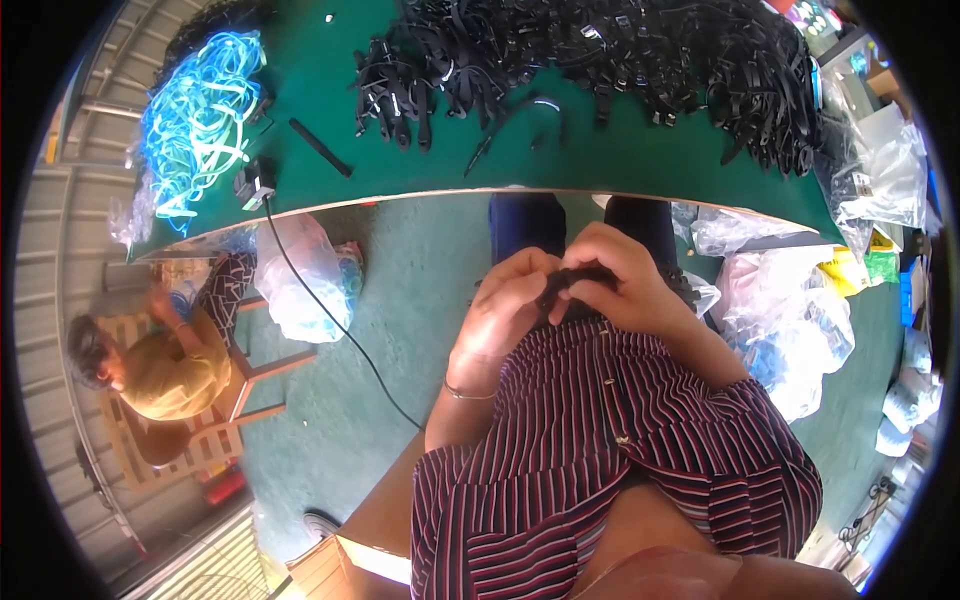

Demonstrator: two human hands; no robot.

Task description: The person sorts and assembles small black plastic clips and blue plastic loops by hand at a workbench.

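Observation:
My left hand (508, 308) and my right hand (632, 282) meet in front of my body, just below the table's front edge. Between them they pinch a dark, bunched black strap (578, 279). Its fine details are hidden by my fingers. On the green table (300, 85) a long heap of similar black straps with small buckles (610, 50) runs along the far side. One loose black strap (486, 148) lies curved in front of that heap, and a short black stick-like piece (320, 147) rests farther left.
A tangle of blue and pale green cords (200, 120) covers the table's left end. From a black adapter (256, 184) a cable hangs to the floor. Plastic bags (300, 275) stand below; more bags (790, 320) sit at right. Another person (175, 365) sits at left.

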